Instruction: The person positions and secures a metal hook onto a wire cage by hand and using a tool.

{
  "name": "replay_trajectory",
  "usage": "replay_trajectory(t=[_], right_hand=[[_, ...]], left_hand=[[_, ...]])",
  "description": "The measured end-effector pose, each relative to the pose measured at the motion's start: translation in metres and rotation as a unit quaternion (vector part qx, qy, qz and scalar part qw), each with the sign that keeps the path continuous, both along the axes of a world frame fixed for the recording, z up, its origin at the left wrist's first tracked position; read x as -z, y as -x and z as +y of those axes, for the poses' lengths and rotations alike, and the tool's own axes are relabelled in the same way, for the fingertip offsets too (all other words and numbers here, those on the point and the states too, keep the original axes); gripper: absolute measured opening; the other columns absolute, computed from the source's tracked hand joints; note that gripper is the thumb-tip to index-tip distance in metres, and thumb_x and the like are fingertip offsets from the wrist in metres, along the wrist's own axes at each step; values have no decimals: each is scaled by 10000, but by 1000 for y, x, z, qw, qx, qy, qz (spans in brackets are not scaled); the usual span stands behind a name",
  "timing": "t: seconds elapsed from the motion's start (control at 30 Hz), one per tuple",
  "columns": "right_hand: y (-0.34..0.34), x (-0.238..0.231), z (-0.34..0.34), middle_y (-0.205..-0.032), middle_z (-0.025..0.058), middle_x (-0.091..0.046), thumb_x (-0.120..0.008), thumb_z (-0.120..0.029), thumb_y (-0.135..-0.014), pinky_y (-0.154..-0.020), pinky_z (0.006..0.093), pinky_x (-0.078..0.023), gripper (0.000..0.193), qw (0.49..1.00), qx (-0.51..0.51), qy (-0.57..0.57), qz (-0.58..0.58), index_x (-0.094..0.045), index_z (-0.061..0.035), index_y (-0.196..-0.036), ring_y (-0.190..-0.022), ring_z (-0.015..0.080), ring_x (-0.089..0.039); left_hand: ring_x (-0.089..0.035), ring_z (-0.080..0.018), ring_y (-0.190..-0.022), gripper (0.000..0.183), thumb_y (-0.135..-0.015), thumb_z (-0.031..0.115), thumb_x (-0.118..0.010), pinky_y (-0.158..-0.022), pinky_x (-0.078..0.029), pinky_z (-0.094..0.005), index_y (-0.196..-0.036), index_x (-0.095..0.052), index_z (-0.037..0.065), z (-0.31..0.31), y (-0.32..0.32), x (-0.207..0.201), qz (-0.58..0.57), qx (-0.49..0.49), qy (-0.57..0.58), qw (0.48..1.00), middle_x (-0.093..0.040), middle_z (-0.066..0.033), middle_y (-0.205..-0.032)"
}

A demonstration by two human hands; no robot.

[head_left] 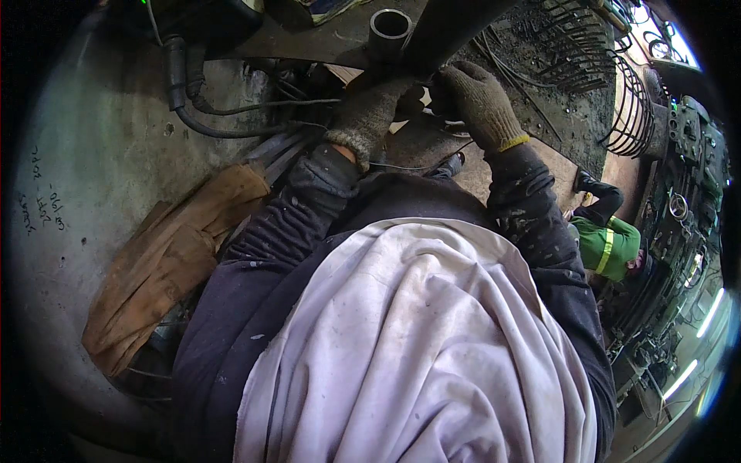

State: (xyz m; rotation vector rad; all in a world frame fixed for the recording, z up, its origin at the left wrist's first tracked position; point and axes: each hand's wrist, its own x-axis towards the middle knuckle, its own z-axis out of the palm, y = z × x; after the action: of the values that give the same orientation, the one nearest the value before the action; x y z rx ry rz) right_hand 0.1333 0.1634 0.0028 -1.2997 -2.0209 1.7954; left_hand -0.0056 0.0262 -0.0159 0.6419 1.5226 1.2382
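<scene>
Both my hands wear grey-brown knitted work gloves and meet at the near edge of a dark metal bench. My left hand (369, 109) is beside the bench edge, below a short upright steel pipe (390, 29). Its fingers run into deep shadow, so their grip is hidden. My right hand (477, 99), in a glove with a yellow cuff edge, is bent with fingers curled inward just right of a thick dark slanting bar (455, 29). What those fingers hold lies in shadow between the hands and cannot be made out.
Thick black cables (224, 116) hang along the grey wall at left, above a brown cloth garment (170, 258). Curved metal rods (575, 50) and dark scrap lie at the bench's right. Farther right, a person in green (606, 245) is near dark machinery (683, 201).
</scene>
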Motion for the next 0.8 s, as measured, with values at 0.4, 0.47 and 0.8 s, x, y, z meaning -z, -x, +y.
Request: replay_trajectory(t=[0.4,0.47,0.8], right_hand=[[-10,-7,20,-942,49,-687,-588,-262,-967,-708,220,-540,336,882,-213,-418,45,-622,-5,-1180,-828,112,-671],[5,-14,18,-970,62,-685,-594,-234,-959,-730,237,-547,321,974,-99,-202,36,-622,-13,-1191,-853,131,-675],[8,6,39,-1154,129,-651,-665,-96,-857,-834,341,-565,327,906,-219,-359,-44,-652,-97,-1184,-1024,274,-658]], left_hand=[[-671,-198,-1072,413,-882,-65,-559,-920,-538,-323,-1264,-622,82,9,-5,-15,-22,-2,37,999,-691,-112,-1174],[-672,-199,-1072,432,-870,-86,-555,-919,-539,-323,-1263,-622,80,12,-6,-24,22,7,54,998,-688,-117,-1181],[-680,-233,-1057,426,-882,-37,-586,-920,-539,-363,-1272,-625,128,9,-12,1,-43,-35,6,998,-682,-123,-1198]])
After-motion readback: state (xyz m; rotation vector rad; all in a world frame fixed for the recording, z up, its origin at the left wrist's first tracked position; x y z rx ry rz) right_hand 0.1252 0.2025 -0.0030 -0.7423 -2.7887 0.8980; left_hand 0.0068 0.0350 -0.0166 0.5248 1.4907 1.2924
